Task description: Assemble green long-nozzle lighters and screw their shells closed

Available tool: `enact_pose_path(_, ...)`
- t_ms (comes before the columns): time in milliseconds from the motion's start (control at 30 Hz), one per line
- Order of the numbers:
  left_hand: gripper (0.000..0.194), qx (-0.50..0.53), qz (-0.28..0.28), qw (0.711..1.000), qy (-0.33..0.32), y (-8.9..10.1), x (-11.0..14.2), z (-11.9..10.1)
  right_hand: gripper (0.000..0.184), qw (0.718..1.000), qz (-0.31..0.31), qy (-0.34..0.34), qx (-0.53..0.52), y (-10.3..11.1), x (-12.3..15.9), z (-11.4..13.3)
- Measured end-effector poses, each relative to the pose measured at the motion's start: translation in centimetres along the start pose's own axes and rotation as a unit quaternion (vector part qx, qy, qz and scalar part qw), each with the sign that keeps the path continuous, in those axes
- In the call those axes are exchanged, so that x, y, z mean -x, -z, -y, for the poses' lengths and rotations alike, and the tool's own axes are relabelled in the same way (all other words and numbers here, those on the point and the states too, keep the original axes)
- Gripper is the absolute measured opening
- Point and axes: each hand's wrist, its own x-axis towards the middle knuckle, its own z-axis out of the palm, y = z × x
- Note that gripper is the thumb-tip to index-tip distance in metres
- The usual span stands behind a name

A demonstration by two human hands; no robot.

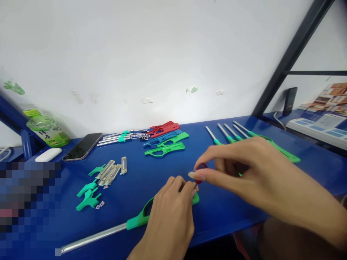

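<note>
My left hand (172,211) presses a long-nosed gas lighter (135,221) with a green body against the blue table. Its silver tube points to the lower left, and the handle's end shows past my fingers. Between thumb and fingertips, my right hand (244,169) pinches a small screwdriver with a red handle (201,167). The thin shaft runs down to the lighter's handle beside my left fingertips; the tip is hidden. Left of my hands lie green triggers (88,202), clear fuel tanks (111,174) and tiny pale pieces (100,205).
At the back are red (166,129), blue and green handle shells (166,148) and metal tubes with wires (112,139). Several green lighters (284,150) lie beyond my right hand. A phone (82,146), white case (48,155) and bottle (47,130) stand left, against a white wall.
</note>
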Motion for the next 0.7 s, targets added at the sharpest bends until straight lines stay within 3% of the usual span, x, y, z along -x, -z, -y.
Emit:
enact_pose_path(133,0.033,0.001,0.009,1.000,0.000,0.1,0.0,-0.1,0.057,0.995,-0.048,0.020,0.086,-1.2,-0.4,0.5)
enact_pose_path(267,0.036,0.010,0.009,1.000,0.006,0.1,0.0,-0.1,0.066,0.991,-0.041,0.009,0.125,-1.3,0.1,0.2)
enact_pose_path(400,0.035,0.012,0.010,1.000,0.008,0.1,0.1,-0.2,0.038,0.988,-0.064,0.005,0.137,0.1,0.7,-0.6)
enact_pose_path(600,0.033,0.019,0.013,1.000,0.016,0.0,0.0,-0.2,0.017,0.996,-0.029,0.071,0.050,0.8,0.5,-0.8)
enact_pose_path(700,0.032,0.021,0.018,0.999,0.018,0.0,0.0,-0.2,0.014,0.997,-0.036,0.052,0.037,0.3,0.1,-0.4)
